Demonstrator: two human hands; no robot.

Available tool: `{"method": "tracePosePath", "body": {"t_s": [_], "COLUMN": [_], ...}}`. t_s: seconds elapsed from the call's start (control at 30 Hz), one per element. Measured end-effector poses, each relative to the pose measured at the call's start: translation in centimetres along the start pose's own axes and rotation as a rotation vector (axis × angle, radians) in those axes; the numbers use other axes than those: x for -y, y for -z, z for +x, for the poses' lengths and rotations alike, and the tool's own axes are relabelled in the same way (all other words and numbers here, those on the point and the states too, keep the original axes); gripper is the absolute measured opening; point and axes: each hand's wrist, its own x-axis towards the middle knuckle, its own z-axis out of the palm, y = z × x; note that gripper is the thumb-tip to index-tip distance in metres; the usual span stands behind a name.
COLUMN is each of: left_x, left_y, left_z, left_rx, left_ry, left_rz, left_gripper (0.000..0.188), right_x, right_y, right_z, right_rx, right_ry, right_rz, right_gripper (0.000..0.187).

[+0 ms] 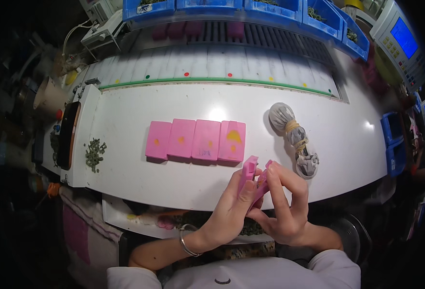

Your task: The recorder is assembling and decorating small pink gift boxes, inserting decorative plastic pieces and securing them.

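Note:
Over the near edge of the white table, my left hand point(224, 214) is closed around a pink rubber mold point(248, 172), its thumb pressed along the side. My right hand point(287, 204) pinches the other half of the same mold with thumb and fingertips. The two halves stand apart at the top, leaving a gap between them. What lies inside is mostly hidden by fingers. Several similar pink molds point(182, 139) with yellow marks lie side by side in a row, beyond and left of my hands. A grey cloth pouch bound with rubber bands point(283, 115) rests beyond my right hand.
Small dark-green pieces point(94, 153) are heaped at the left, near a dark phone point(69, 135). Along the back runs a green strip with coloured dots point(186, 79). Blue bins point(207, 6) line the far side. A device with a blue screen point(405, 37) stands at the right.

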Motion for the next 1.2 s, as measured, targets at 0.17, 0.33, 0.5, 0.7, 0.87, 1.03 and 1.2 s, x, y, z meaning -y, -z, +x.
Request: {"method": "tracePosePath", "body": {"t_s": [0.17, 0.33, 0.5, 0.7, 0.87, 1.03, 1.2], "left_x": [0.0, -1.1, -0.3, -1.1, -1.9, -1.4, -1.4], "left_y": [1.8, 1.4, 1.9, 1.4, 1.5, 2.0, 2.7], "left_z": [0.0, 0.9, 0.5, 0.0, -0.1, 0.3, 0.4], "left_rx": [0.094, -0.122, -0.065, 0.123, 0.177, 0.378, 0.168], "left_ry": [0.089, 0.031, -0.028, -0.082, -0.139, -0.094, -0.028], "left_rz": [0.189, -0.13, -0.049, -0.021, 0.192, 0.029, 0.048], "left_gripper": [0.061, 0.066, 0.071, 0.066, 0.08, 0.082, 0.067], "right_x": [-0.9, 0.7, 0.8, -3.0, -2.0, -1.9, -0.3], "right_y": [2.6, 2.5, 1.6, -1.8, -0.7, -1.9, -1.3], "right_z": [1.4, 0.1, 0.9, 2.4, 2.9, 1.8, 1.2], "right_rx": [0.144, 0.3, 0.154, 0.084, 0.295, 0.27, -0.192], "right_ry": [-0.011, 0.153, -0.231, -0.426, -0.811, -1.062, -0.576], "right_rz": [0.25, 0.441, 0.586, 0.826, 1.316, 1.576, 0.734], "right_gripper": [0.051, 0.017, 0.022, 0.015, 0.026, 0.033, 0.026]}}
